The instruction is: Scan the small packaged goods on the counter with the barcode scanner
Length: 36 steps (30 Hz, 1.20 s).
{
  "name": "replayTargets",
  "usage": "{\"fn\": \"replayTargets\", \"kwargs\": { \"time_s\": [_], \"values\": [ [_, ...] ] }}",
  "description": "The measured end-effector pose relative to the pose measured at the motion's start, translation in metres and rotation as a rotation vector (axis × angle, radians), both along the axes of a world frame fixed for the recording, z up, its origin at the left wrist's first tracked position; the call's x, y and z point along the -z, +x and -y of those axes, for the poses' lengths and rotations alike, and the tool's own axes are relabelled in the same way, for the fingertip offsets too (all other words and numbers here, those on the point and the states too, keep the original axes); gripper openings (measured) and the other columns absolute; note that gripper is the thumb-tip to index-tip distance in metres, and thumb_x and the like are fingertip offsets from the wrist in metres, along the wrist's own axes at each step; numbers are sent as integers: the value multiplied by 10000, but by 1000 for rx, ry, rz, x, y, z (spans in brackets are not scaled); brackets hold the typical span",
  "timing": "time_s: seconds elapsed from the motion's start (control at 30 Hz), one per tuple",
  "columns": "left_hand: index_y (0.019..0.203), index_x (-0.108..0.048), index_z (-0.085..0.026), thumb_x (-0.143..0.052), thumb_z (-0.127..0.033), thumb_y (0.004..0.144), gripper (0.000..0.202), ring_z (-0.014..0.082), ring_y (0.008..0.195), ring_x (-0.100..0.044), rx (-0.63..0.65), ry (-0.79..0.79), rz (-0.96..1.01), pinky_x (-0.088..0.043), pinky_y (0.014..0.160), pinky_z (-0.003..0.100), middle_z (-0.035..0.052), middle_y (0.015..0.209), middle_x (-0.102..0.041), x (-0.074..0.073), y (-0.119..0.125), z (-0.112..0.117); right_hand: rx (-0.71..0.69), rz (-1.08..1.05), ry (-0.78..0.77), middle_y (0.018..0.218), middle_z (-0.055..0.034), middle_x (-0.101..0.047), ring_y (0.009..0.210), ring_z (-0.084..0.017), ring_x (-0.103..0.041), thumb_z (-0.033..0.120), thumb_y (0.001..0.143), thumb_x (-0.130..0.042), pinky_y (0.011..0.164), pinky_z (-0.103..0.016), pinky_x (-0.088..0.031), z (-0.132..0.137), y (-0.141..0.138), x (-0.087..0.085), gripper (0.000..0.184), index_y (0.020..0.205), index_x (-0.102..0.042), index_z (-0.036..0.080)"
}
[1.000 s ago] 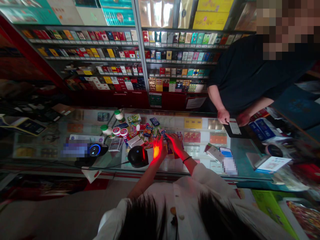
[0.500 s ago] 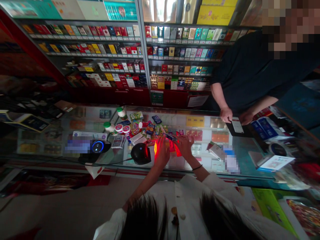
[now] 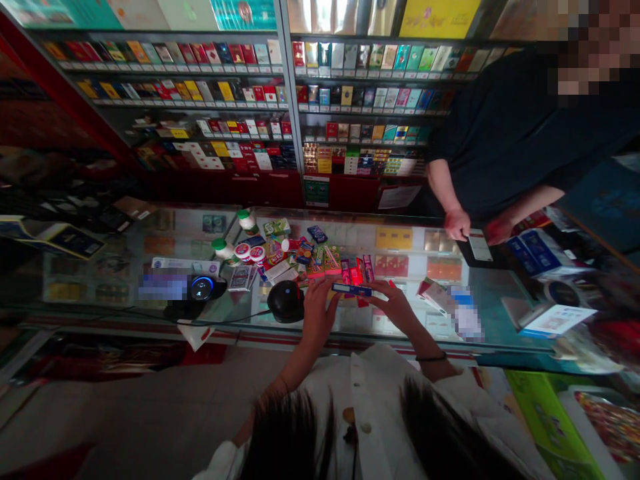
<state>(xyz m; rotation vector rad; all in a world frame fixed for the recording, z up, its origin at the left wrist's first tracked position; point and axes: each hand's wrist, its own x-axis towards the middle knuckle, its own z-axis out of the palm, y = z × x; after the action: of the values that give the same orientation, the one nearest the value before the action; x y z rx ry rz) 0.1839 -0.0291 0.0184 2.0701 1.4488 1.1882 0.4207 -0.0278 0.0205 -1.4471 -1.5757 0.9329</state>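
Note:
A slim blue box [image 3: 352,289] with light markings on its edge is held level between my two hands, above the glass counter. My left hand [image 3: 319,308] pinches its left end. At its right end, the fingers of my right hand [image 3: 394,304] grip it too. Close by my left hand stands a black domed scanner [image 3: 285,300] with a cable. Just beyond the box lie red-lit packets [image 3: 356,269] and a pile of small sweets packs [image 3: 305,256]. Two white bottles with green caps [image 3: 246,221] stand at the pile's far left.
Across the counter a person in dark clothes has a hand [image 3: 457,224] at a phone [image 3: 480,245]. A round device with a blue ring [image 3: 202,288] sits left. Cartons [image 3: 434,296] lie to the right, near a white sign stand [image 3: 558,323]. Shelves of packs [image 3: 350,95] fill the back.
The blue box and both my hands have come a little nearer to me, and the box now shows its blue edge. The red glow on my hands is gone.

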Motion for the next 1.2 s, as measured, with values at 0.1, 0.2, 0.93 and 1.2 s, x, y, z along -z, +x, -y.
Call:
{"fn": "replayTargets", "kwargs": {
  "time_s": [0.1, 0.2, 0.93, 1.2],
  "values": [
    [1361, -611, -231, -528, -330, 1027, 359, 254, 1253, -628, 35, -27, 62, -476, 1109, 458, 93, 1319, -707, -1, 3, 0, -17, -14, 0, 1183, -49, -759, 1167, -274, -666, 506, 809, -759, 1108, -512, -425, 2, 3, -2, 375, 1140, -796, 335],
    [1344, -632, -235, -538, -349, 1024, 353, 259, 1187, -661, 42, -76, 113, -507, 1051, 443, 99, 1277, -725, -2, 6, 1, 5, 46, 29, 1176, -33, -771, 1165, -274, -668, 492, 829, -752, 1174, -563, -339, 3, 6, -6, 333, 1131, -795, 358],
    [1389, -592, -252, -749, -416, 880, 557, 273, 1367, -561, 164, -217, 457, -428, 1190, 458, 98, 1422, -631, -8, 10, 2, -61, -265, 2, 1386, -81, -670, 1256, -278, -648, 511, 727, -853, 1085, -443, -523, 10, 3, -16, 683, 1341, -667, 276],
    [1405, -630, -270, -728, -408, 902, 530, 251, 1157, -691, 159, -179, 418, -523, 1077, 448, 94, 1325, -707, -15, 10, -1, 101, 97, 215, 1211, -48, -718, 1184, -272, -644, 479, 799, -802, 1242, -595, -252, 13, 4, -23, 435, 1194, -729, 312]
  ]
}}
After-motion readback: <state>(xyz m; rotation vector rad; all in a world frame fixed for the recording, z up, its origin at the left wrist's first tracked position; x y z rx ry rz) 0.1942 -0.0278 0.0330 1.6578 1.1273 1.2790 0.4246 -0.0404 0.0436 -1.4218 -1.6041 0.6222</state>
